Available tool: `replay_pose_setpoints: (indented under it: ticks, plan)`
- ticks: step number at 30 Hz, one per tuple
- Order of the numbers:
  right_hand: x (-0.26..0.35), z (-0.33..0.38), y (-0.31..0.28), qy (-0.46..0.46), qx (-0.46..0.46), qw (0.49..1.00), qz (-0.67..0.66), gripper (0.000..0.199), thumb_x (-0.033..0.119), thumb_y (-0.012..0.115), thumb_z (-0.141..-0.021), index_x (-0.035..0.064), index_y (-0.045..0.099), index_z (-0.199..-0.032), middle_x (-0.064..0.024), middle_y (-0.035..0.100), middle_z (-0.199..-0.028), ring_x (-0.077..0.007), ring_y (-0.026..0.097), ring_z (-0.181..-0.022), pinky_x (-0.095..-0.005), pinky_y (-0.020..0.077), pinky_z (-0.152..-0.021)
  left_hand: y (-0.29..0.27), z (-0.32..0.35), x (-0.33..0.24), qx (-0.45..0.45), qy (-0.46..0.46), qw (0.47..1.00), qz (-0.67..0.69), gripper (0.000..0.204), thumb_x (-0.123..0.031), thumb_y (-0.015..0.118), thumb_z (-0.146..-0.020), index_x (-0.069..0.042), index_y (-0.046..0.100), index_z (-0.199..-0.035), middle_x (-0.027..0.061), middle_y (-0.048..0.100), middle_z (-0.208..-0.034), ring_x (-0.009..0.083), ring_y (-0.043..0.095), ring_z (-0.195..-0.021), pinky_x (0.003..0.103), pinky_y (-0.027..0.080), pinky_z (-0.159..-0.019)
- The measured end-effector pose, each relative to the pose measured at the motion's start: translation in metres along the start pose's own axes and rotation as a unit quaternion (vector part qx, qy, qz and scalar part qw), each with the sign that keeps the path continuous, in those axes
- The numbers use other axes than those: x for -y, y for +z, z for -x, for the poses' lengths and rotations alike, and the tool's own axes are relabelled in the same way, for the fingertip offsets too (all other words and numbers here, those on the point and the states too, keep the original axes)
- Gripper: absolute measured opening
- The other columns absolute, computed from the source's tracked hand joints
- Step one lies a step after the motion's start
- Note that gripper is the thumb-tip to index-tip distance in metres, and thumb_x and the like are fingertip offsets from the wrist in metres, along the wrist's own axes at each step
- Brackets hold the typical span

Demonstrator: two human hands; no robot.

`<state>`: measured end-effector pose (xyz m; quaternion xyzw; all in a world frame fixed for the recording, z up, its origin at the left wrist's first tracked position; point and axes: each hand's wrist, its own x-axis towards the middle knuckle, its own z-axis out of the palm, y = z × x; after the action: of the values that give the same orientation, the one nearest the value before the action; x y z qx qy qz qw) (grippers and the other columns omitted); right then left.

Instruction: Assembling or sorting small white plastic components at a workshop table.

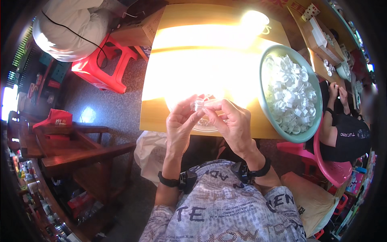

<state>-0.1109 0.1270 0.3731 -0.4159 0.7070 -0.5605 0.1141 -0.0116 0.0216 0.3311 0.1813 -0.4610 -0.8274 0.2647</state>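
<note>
Keep the grip light: the left hand (180,119) and right hand (235,126) pinch the clear piece (198,105) between their fingertips. Work above the dish (204,130), beneath both hands; tabletop (151,117) extends leftward; the basin (263,97) bounds rightward travel
</note>
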Motion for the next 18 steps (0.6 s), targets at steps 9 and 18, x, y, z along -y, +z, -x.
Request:
replay_pose_setpoints:
  ticks: [9,18]
  plan:
    - [0.0016,0.0012,-0.0005,0.001,0.010,1.000,0.018,0.006,0.003,0.064,-0.083,0.0014,0.059,-0.086,-0.0131,0.068,-0.097,-0.0221,0.068,-0.079,-0.0272,0.0552,-0.061,0.0004,0.0005,-0.0003,0.000,0.006,1.000,0.004,0.040,0.003,0.062,-0.085,0.003,0.050,-0.123,0.0175,0.057,-0.121,0.0201,0.057,-0.109,0.031,0.046,-0.095]
    - [0.0038,0.0000,-0.0014,0.014,0.010,1.000,-0.002,0.007,0.003,0.064,-0.084,0.0015,0.058,-0.088,-0.0123,0.068,-0.096,-0.0205,0.069,-0.077,-0.0278,0.0553,-0.062,-0.0025,0.0034,-0.0036,-0.006,0.042,0.997,-0.062,0.039,0.007,0.066,-0.081,0.005,0.055,-0.118,0.0148,0.063,-0.110,0.0178,0.061,-0.100,0.028,0.051,-0.087]
